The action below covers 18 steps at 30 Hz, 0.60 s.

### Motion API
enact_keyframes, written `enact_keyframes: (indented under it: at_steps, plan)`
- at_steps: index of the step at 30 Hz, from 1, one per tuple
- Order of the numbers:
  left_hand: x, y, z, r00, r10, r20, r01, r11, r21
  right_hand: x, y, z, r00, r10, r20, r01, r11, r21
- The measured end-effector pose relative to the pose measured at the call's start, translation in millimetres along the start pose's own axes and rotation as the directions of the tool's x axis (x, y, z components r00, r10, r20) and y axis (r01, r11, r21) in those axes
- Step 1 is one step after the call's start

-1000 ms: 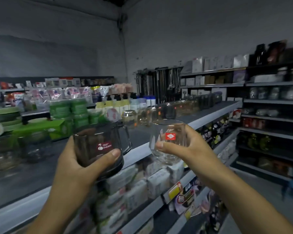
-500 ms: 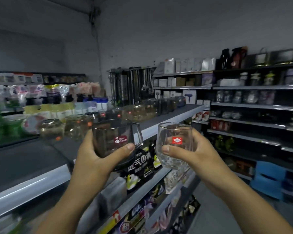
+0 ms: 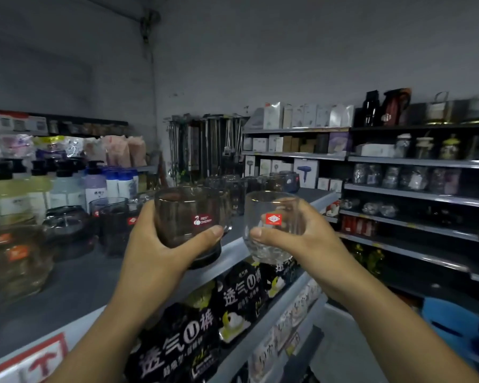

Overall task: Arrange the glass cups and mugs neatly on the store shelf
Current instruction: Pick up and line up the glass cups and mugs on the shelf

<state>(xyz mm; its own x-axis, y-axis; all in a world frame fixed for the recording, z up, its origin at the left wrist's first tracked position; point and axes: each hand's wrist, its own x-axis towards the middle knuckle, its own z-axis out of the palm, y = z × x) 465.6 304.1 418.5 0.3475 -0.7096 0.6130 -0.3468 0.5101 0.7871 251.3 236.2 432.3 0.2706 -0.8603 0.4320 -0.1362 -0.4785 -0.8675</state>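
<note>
Dim light fell on bare grey walls (image 3: 288,51), a pipe (image 3: 149,64) running up their corner. Tiered metal shelving (image 3: 415,162) lined the right wall, a rack of hanging utensils (image 3: 205,145) stood at the far end, and pale floor (image 3: 343,355) showed beside the near shelf (image 3: 75,286).

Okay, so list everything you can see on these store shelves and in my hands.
smoky mug: one, grey-brown, in the left hand
clear cup: one, colourless with red sticker, in the right hand
shelf glassware: many, smoky and clear, along the top shelf
top shelf: one, grey, straight ahead
pump bottles: several, pale, far left
black packs: several, black, shelf below
boxes: many, white, right shelving
left hand: grips the mug
right hand: grips the cup
</note>
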Motion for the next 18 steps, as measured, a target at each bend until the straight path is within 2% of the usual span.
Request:
enact_keyframes:
  at_steps: [5,10,14,18]
  plan:
    - [32,-26,19,0.997,-0.019,-0.072,0.024,0.997,0.068,64,35,-3,0.997,-0.025,0.074,0.02,0.998,0.065]
    - [47,-45,27,0.978,-0.032,-0.208,0.067,0.984,0.166,119,65,-4,0.975,-0.075,0.21,0.05,0.991,0.121]
    - [45,-52,29,0.921,-0.004,-0.389,0.111,0.962,0.251,156,84,8,0.925,-0.129,0.357,0.068,0.981,0.18]
    - [35,-48,28,0.867,0.047,-0.495,0.137,0.934,0.33,183,97,30,0.865,-0.19,0.464,0.099,0.972,0.214]
